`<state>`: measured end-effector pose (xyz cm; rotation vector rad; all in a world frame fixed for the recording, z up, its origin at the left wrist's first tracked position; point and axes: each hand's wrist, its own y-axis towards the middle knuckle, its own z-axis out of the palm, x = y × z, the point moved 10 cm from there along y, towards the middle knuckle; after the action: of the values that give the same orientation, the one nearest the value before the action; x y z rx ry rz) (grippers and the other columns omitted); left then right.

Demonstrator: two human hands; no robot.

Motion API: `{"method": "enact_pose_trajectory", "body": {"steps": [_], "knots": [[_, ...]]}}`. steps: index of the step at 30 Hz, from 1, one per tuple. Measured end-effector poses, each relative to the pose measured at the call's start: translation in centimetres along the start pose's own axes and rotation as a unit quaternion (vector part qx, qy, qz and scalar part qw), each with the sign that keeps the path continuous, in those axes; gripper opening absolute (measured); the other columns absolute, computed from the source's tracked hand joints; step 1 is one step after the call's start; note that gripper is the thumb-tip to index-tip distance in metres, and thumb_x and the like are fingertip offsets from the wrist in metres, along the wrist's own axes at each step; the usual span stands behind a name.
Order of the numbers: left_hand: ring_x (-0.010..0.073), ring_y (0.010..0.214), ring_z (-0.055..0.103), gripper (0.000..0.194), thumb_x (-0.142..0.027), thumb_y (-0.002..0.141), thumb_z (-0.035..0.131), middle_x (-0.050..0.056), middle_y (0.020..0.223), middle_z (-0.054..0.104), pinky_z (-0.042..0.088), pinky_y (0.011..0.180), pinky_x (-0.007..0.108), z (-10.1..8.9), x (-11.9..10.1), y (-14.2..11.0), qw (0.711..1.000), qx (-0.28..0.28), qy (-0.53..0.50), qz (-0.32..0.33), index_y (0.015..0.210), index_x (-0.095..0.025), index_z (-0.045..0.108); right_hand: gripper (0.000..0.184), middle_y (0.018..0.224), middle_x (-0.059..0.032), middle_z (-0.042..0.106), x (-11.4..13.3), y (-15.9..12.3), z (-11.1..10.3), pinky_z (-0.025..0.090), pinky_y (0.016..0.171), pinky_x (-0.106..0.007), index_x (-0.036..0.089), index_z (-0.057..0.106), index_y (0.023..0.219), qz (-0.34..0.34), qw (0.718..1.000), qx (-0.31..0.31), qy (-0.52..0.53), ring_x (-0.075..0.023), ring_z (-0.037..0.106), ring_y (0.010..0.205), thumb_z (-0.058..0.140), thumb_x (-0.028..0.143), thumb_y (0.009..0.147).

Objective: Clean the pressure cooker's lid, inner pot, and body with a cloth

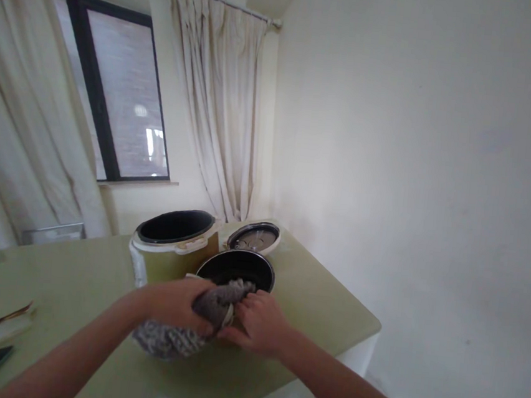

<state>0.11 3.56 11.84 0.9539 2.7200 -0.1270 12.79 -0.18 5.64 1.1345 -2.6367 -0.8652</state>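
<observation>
The left hand (183,304) and right hand (260,322), close together, both grip one grey cloth (218,304) at the near side of one black-lined pan (235,264). On the pale-green table (321,304), one lidless cooker (167,266) stands beside the pan; one round lid (256,238) lies behind.

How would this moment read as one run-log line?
left hand: holds grey cloth; right hand: against cloth; black pot: beside open cooker

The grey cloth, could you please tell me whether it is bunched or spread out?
Bunched: the grey cloth is gathered into thick folds in the left hand, not lying flat.
</observation>
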Motion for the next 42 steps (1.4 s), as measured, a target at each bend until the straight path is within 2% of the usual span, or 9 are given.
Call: {"method": "enact_pose_trajectory", "body": {"steps": [5,9,17,21,25,31,34,38,42], "knots": [[0.0347,0.103,0.076,0.073,-0.058,0.062,0.089,0.003,0.109,0.084,0.054,0.089,0.039,5.4,-2.4,1.5,0.999,0.028,0.004,-0.021,0.128,-0.031,0.074,0.073,0.063,-0.0044,0.066,-1.1,0.0,1.7,0.024,0.062,-0.037,0.02,0.063,0.067,-0.012,0.999,-0.007,0.028,-0.0166,0.053,0.057,0.039,0.08,0.102],[0.04,0.105,0.074,0.071,-0.071,0.074,0.076,0.01,0.11,0.082,0.052,0.091,0.047,5.6,-1.5,1.7,0.997,-0.05,0.051,-0.03,0.13,-0.026,0.074,0.081,0.059,-0.003,0.059,-3.3,-0.2,1.4,0.028,0.065,-0.036,0.021,0.058,0.064,-0.038,0.995,-0.03,0.086,-0.0159,0.05,0.057,0.023,0.082,0.104],[0.0263,0.1,0.072,0.05,-0.063,0.08,0.077,0.008,0.104,0.079,0.05,0.099,0.041,4.7,0.5,0.0,0.97,-0.197,0.034,0.137,0.113,-0.024,0.076,0.073,0.059,-0.0032,0.059,-8.8,-1.2,-0.6,0.036,0.081,-0.038,0.021,0.051,0.06,-0.004,0.995,-0.044,0.094,-0.0172,0.051,0.066,0.018,0.06,0.113],[0.029,0.094,0.073,0.049,-0.062,0.075,0.081,0.008,0.099,0.082,0.049,0.096,0.045,6.6,-1.4,1.5,0.977,-0.191,0.067,0.063,0.108,-0.025,0.077,0.058,0.065,-0.0035,0.065,-6.0,-1.3,-0.1,0.035,0.081,-0.039,0.021,0.058,0.066,0.002,0.998,-0.016,0.066,-0.018,0.051,0.067,0.032,0.038,0.115],[0.0347,0.093,0.073,0.048,-0.066,0.085,0.069,0.014,0.094,0.08,0.048,0.095,0.052,7.8,-4.0,1.6,0.967,-0.223,0.113,-0.039,0.1,-0.021,0.077,0.059,0.068,-0.0046,0.063,-5.0,-2.4,-0.7,0.036,0.085,-0.039,0.021,0.057,0.071,0.077,0.988,-0.1,0.084,-0.019,0.053,0.071,0.02,0.031,0.116],[0.0272,0.086,0.071,0.054,-0.075,0.08,0.071,0.008,0.089,0.079,0.05,0.087,0.042,6.3,-3.0,-0.5,0.971,-0.206,0.065,0.1,0.098,-0.025,0.077,0.068,0.058,-0.0009,0.059,-6.8,-1.6,-0.5,0.036,0.083,-0.037,0.021,0.048,0.059,0.013,0.99,-0.033,0.135,-0.0165,0.051,0.066,0.025,0.048,0.117],[0.0276,0.088,0.072,0.056,-0.075,0.077,0.075,0.007,0.091,0.08,0.05,0.089,0.043,5.6,-1.3,-0.7,0.973,-0.207,0.068,0.07,0.103,-0.025,0.078,0.065,0.06,-0.0012,0.062,-6.3,-0.8,-0.5,0.034,0.081,-0.037,0.02,0.053,0.06,0.018,0.993,-0.026,0.117,-0.0163,0.053,0.068,0.034,0.049,0.115],[0.0298,0.086,0.072,0.054,-0.077,0.083,0.069,0.011,0.086,0.079,0.049,0.09,0.047,6.8,-2.9,-0.9,0.968,-0.229,0.106,0.004,0.09,-0.023,0.077,0.063,0.062,-0.0018,0.063,-4.2,-1.4,-0.3,0.034,0.08,-0.038,0.02,0.056,0.064,0.039,0.993,-0.059,0.096,-0.0167,0.05,0.067,0.03,0.043,0.116],[0.0276,0.082,0.07,0.057,-0.079,0.082,0.069,0.009,0.085,0.078,0.048,0.085,0.045,7.4,-4.1,-2.1,0.968,-0.225,0.09,0.07,0.093,-0.023,0.076,0.068,0.059,-0.0005,0.058,-4.5,-2.4,-0.6,0.035,0.082,-0.037,0.021,0.054,0.062,0.011,0.99,-0.056,0.131,-0.0158,0.05,0.065,0.025,0.048,0.116]]}}
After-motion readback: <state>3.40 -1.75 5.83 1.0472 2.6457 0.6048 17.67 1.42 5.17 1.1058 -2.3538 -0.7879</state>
